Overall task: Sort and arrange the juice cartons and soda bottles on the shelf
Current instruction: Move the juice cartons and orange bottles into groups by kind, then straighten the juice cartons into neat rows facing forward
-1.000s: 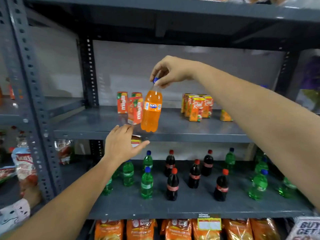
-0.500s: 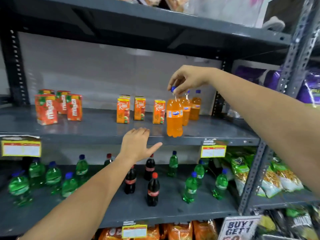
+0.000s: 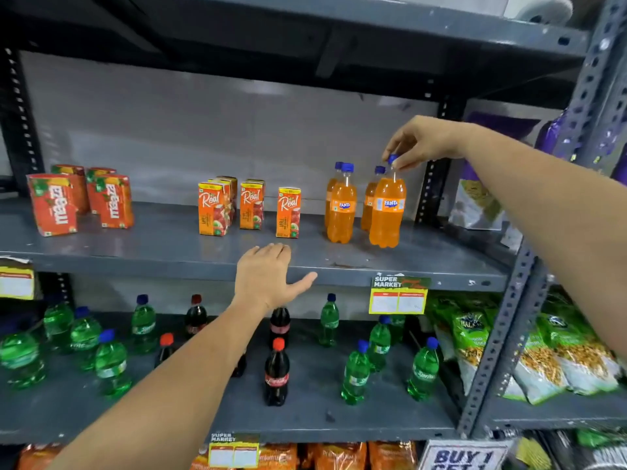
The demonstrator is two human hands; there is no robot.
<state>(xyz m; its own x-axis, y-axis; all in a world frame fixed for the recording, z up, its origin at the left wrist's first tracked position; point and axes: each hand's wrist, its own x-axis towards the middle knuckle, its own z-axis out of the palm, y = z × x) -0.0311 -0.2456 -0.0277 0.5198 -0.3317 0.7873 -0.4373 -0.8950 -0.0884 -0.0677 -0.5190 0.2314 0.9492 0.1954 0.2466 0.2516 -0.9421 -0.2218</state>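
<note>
My right hand [image 3: 419,140] pinches the blue cap of an orange Fanta bottle [image 3: 387,212], which stands on the grey middle shelf [image 3: 169,252] at its right end, beside several other Fanta bottles [image 3: 341,212]. My left hand [image 3: 268,276] hovers open, palm down, at the shelf's front edge and holds nothing. Orange Real juice cartons [image 3: 251,205] stand in the shelf's middle. Red Maaza cartons [image 3: 81,201] stand at its left.
The lower shelf [image 3: 322,418] carries scattered green soda bottles [image 3: 354,374] and dark cola bottles [image 3: 276,374]. Snack bags [image 3: 543,354] fill the bay to the right, behind a perforated steel upright [image 3: 502,340]. A price tag [image 3: 397,296] hangs from the middle shelf's edge.
My right hand has carried the Fanta bottle to the right and set it down next to the other Fanta bottles. The view has shifted right. My left hand stays open near the shelf edge.
</note>
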